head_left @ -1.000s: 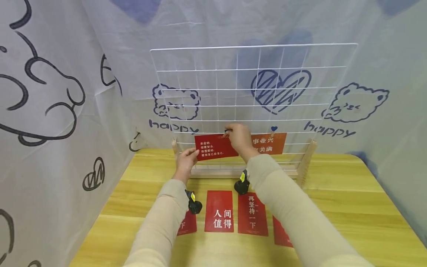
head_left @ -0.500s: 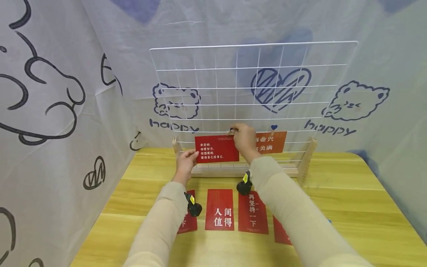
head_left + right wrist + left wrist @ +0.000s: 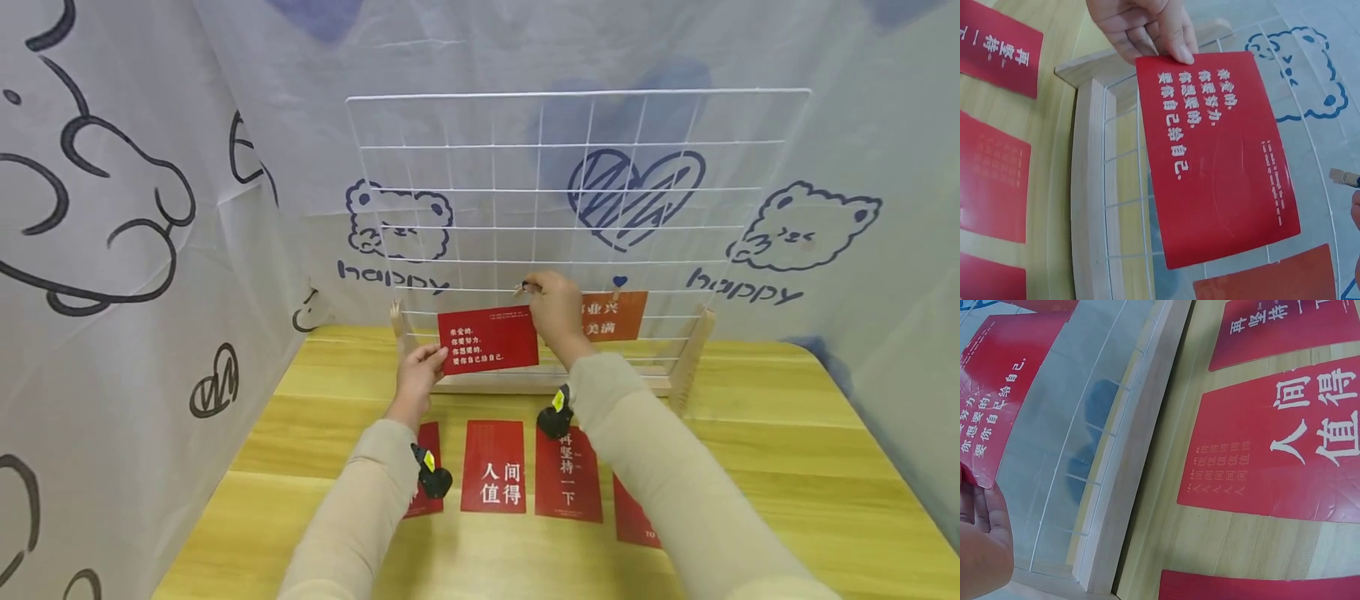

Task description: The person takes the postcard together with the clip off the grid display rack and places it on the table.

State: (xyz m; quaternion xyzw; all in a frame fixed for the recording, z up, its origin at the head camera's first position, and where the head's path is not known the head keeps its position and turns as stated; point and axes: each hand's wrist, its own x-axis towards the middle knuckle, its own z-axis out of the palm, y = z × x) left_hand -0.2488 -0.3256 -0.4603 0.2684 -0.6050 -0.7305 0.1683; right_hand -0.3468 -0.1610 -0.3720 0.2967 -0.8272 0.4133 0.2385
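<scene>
My left hand (image 3: 420, 379) pinches a red card (image 3: 487, 343) by its left edge, thumb on the printed face. The card lies sideways and slightly tilted before a white wire grid rack (image 3: 513, 227). In the right wrist view, my right hand's fingers (image 3: 1356, 209) show only at the edge, pinching a small wooden clothespin (image 3: 1342, 177). That clothespin stands apart from the card's top edge. Right behind my right hand (image 3: 557, 312), an orange-red card (image 3: 618, 315) hangs from the grid by a clothespin with a blue heart (image 3: 619, 283); the hand covers its left part.
Several red cards lie in a row on the wooden table (image 3: 787, 467), among them one card (image 3: 492, 465) in the middle and another (image 3: 568, 487) to its right. The forearms cover parts of the outer ones. The rack has a wooden base (image 3: 480, 383). A printed curtain hangs behind.
My right hand and its clothespin have moved right, off the card's top edge. The red card has come slightly lower in my left hand, and its right part now shows.
</scene>
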